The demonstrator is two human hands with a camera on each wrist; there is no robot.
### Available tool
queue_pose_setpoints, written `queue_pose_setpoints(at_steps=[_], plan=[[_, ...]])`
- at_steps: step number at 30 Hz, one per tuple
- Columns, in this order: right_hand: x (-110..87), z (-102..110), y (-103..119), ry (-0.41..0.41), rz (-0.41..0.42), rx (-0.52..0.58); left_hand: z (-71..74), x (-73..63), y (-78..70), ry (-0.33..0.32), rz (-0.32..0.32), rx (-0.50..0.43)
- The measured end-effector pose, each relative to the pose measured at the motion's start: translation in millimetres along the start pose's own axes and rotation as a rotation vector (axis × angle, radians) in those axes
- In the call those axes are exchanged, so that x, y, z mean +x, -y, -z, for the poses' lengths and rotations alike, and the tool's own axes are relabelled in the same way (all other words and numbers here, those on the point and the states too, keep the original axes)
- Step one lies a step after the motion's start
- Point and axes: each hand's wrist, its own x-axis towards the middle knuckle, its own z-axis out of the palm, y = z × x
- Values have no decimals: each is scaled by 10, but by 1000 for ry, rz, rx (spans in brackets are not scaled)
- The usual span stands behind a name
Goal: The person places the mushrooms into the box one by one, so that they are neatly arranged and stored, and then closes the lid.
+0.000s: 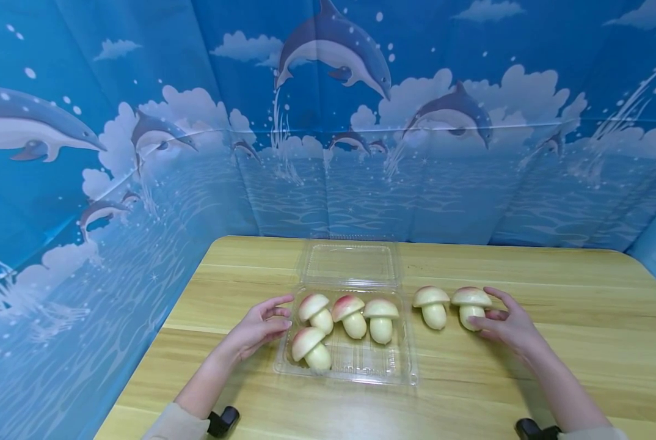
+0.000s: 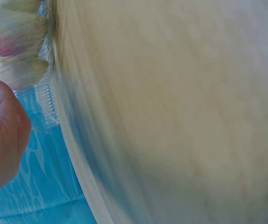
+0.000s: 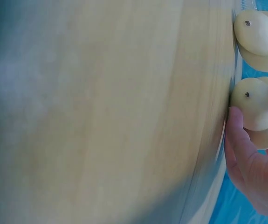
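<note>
My right hand (image 1: 506, 321) holds a cream mushroom (image 1: 471, 305) with a pink-tinged cap, fingers at its cap and thumb against its stem. In the right wrist view this mushroom (image 3: 252, 105) shows its rounded stem end with a small dark spot. Just left of it on the table lies another mushroom (image 1: 432, 307). A clear plastic clamshell box (image 1: 361, 366) stands with its lid laid back, and several mushrooms (image 1: 351, 318) lie inside. My left hand (image 1: 263, 327) is beside the box's left edge, fingers loosely bent and nothing in them.
The box's transparent lid (image 1: 351, 263) lies toward the back edge of the wooden table (image 1: 581, 342). Behind and to the left hangs a blue curtain (image 1: 328, 189) printed with dolphins. A black wrist strap device (image 1: 223, 421) sits on the left forearm.
</note>
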Motion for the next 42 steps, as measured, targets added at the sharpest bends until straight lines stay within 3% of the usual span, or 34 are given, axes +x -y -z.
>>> queue_pose_setpoints(at_steps=[16,42], plan=[[4,31,10,14,1,-9,-12,-14,-14,13,-1,-9],[-87,59,41,32,17,83,-10,-17,-3,5,1,1]])
